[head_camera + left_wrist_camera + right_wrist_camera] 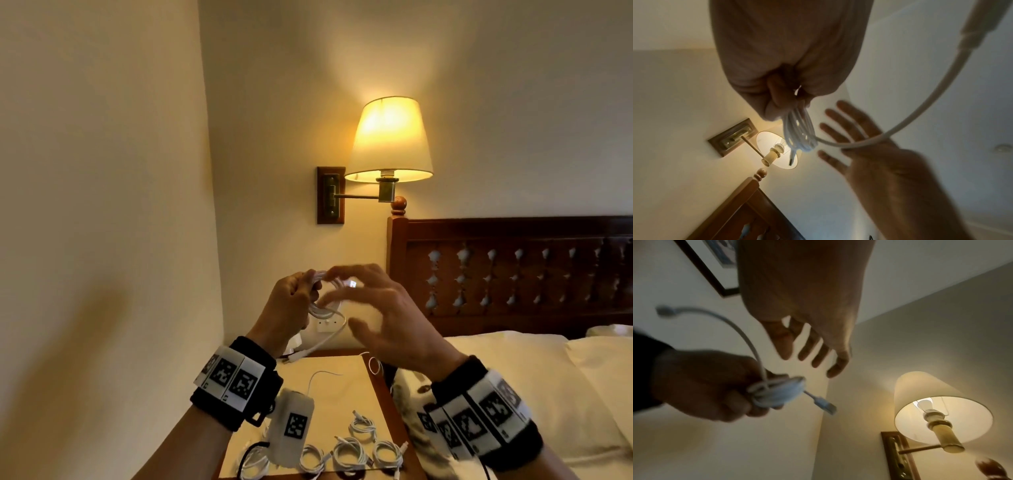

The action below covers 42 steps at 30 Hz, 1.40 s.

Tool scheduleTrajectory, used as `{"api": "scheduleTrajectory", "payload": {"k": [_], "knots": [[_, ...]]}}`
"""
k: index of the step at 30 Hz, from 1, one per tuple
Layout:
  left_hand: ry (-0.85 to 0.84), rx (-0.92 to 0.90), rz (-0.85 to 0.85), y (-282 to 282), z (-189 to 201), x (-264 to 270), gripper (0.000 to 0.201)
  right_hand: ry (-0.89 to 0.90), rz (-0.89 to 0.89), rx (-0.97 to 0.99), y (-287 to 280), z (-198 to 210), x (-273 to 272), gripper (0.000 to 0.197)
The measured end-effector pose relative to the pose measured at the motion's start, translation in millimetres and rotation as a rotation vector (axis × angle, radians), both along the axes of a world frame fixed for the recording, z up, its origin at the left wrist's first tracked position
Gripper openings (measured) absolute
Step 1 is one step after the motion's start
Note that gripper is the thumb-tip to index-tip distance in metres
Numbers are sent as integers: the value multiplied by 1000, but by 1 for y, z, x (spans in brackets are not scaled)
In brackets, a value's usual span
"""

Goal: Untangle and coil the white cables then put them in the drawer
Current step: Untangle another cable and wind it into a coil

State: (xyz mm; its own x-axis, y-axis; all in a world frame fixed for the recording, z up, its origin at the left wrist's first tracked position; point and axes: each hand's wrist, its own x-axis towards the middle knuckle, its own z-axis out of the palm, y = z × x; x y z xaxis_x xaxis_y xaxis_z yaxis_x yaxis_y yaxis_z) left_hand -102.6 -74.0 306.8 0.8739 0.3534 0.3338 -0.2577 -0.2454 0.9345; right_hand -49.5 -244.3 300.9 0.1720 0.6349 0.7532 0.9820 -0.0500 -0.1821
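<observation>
1. Bed (pixel 513 377) sits right of my worktop (pixel 346 383); lit wall lamp (pixel 388 137) hangs beyond.
2. My right hand (pixel 387 318) hovers with a wide grip, fingers spread, holding nothing.
3. My left hand (pixel 291 308) grips the coiled white cable (pixel 774 392), raised over the worktop.
4. Finished coils (pixel 349 452) lie along the worktop's near edge.

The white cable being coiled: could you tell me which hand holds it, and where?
The left hand grips the white cable around its bundled loops; the right hand is open, holding nothing.
</observation>
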Motion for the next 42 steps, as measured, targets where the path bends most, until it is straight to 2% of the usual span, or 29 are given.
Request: {"api": "scheduleTrajectory", "payload": {"k": [2,3,5,8,11,13,14,17,20,28,35,40,42], "knots": [[-32,-75,15,0,0,2,35,-90,19,-30,-2,-6,-7,22],[-39,-107,18,-1,0,3,34,-104,14,-4,-3,-9,-6,20],[-53,-168,11,-2,1,3,32,-24,34,137,-3,-15,-1,19],[-82,-241,3,-4,-1,3,31,469,183,492,-4,-20,-5,21],[-80,-242,51,-7,-2,5,32,946,201,735,1,-26,-12,33],[-88,-254,45,-9,-3,5,32,1266,234,813,3,-29,-8,38],[-91,-265,29,-10,-3,4,32,1400,236,818,5,-29,-6,33],[-87,-271,-11,-14,-4,0,31,1622,184,725,10,-29,0,18],[-89,-282,-12,-17,-4,0,31,1639,174,659,15,-29,3,16],[-70,-445,-62,-19,-5,-2,30,1480,136,543,23,-27,1,16],[12,-324,-27,-25,-12,0,29,1232,102,626,36,-8,2,20],[-17,-244,15,-20,-9,1,28,989,33,541,47,-3,-2,23],[-46,-228,-1,-17,-8,-1,29,841,9,414,47,-1,-4,20]]}}
